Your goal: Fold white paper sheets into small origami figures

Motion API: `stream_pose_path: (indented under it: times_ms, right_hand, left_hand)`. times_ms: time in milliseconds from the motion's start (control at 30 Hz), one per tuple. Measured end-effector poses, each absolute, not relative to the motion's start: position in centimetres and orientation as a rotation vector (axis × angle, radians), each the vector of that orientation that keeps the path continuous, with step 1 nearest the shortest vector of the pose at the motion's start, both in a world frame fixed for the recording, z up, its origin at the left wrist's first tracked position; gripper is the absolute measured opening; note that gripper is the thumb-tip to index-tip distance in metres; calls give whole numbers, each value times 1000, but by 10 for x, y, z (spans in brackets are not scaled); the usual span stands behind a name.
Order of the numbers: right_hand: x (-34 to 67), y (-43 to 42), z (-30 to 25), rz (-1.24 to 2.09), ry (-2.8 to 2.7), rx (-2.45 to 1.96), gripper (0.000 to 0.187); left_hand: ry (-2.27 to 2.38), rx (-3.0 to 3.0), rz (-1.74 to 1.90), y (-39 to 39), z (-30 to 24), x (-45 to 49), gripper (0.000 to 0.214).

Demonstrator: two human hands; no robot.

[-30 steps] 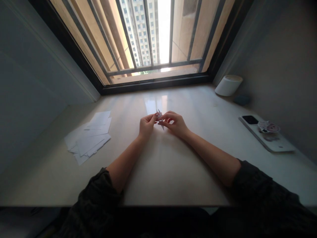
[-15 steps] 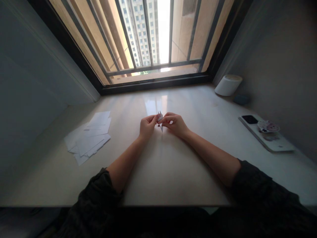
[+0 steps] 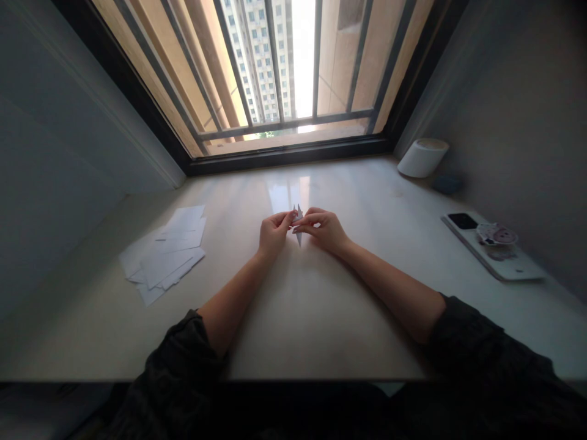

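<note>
Between my two hands is a small piece of folded white paper (image 3: pixel 299 237), with thin points sticking up above the fingers and one pointing down toward me. My left hand (image 3: pixel 274 232) pinches its left side between thumb and fingers. From the right, my right hand (image 3: pixel 323 228) grips it with thumb and forefinger, the other fingers curled. Fingertips cover much of the paper, so its full shape is hidden. Both hands are held over the middle of the pale windowsill (image 3: pixel 293 330).
Loose white paper sheets (image 3: pixel 167 260) overlap on the left. At the right lies a phone (image 3: pixel 495 247) with a round grip on its back. A white cylinder (image 3: pixel 422 157) stands in the back right corner beside a small dark object (image 3: pixel 448 183). A barred window (image 3: pixel 293 156) closes off the back.
The folded paper has turned slightly, and its lower point shows longer now. My right thumb has shifted a little left on it. Everything else stays in place.
</note>
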State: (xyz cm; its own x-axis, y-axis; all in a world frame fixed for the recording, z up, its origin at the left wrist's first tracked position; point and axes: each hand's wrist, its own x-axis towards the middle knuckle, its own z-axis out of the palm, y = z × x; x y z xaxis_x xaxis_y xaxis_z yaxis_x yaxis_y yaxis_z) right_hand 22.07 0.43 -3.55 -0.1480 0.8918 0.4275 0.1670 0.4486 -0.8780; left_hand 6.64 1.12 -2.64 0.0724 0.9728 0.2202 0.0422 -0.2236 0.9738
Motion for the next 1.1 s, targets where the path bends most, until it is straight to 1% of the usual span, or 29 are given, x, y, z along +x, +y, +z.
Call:
stream_pose_path:
  times_ms: [167, 500, 633, 833, 1100]
  right_hand:
    - [219, 7, -38, 935, -1487, -926, 27]
    - [216, 4, -32, 1117, -1207, -880, 32]
    - [217, 5, -31, 1107, -1161, -870, 31]
    - [217, 7, -33, 1107, -1151, -876, 30]
    - [216, 3, -32, 1099, -1174, -901, 32]
  left_hand:
    - [1087, 1341, 1284, 13, -28, 65, 39]
    - [1130, 1351, 1271, 13, -26, 65, 39]
    - [1090, 1398, 1236, 10, -23, 66, 38]
    - [1077, 1443, 1248, 9, -23, 66, 46]
    - [1087, 1515, 1221, 9, -24, 65, 42]
